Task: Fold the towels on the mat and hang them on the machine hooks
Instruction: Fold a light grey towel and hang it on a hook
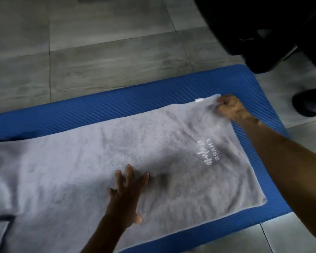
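Observation:
A grey towel (91, 161) with white embroidered lettering lies spread flat across the blue mat (135, 99). My left hand (127, 194) rests palm down on the towel's middle, fingers spread. My right hand (230, 107) reaches to the far right corner of the towel and pinches that corner beside a small white label. At the lower left the towel's edge shows a fold or a second layer, partly cut off by the frame.
Grey floor tiles (108, 42) surround the mat. A black machine base (263, 30) looms at the upper right, close to the mat's far corner. A dark shoe or foot (310, 103) stands on the floor at the right edge.

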